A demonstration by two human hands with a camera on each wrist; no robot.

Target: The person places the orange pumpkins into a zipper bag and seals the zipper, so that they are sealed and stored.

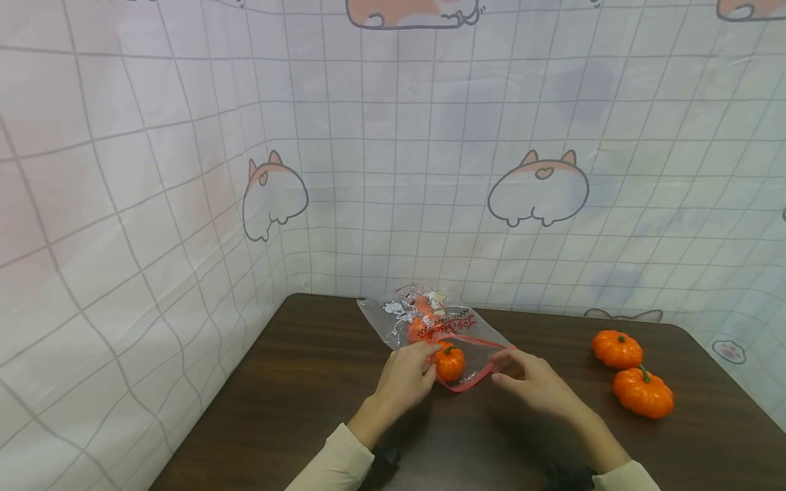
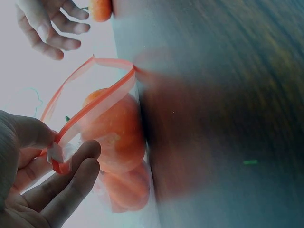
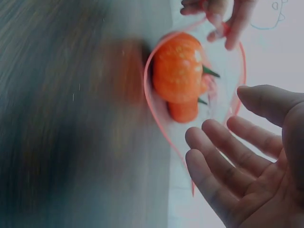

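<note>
A clear plastic bag [image 1: 488, 334] with a red-edged mouth and printed figures lies on its side, its mouth spread toward me. Just inside the mouth sits a small orange pumpkin [image 1: 450, 365] with a green stem; another pumpkin [image 2: 127, 187] lies deeper in the bag. My left hand [image 1: 402, 378] pinches the red rim [image 2: 102, 99] at the left side of the mouth, thumb against fingers. At the mouth's right end, my right hand [image 1: 537, 385] hovers by the rim with fingers spread and loosely bent, gripping nothing in the right wrist view [image 3: 242, 166].
Two more orange pumpkins, one farther back [image 1: 617, 349] and one nearer [image 1: 643, 393], sit close together at the right of the dark wooden table [image 1: 295, 389]. A white grid-patterned cloth [image 1: 393, 170] hangs behind the table and along its left side.
</note>
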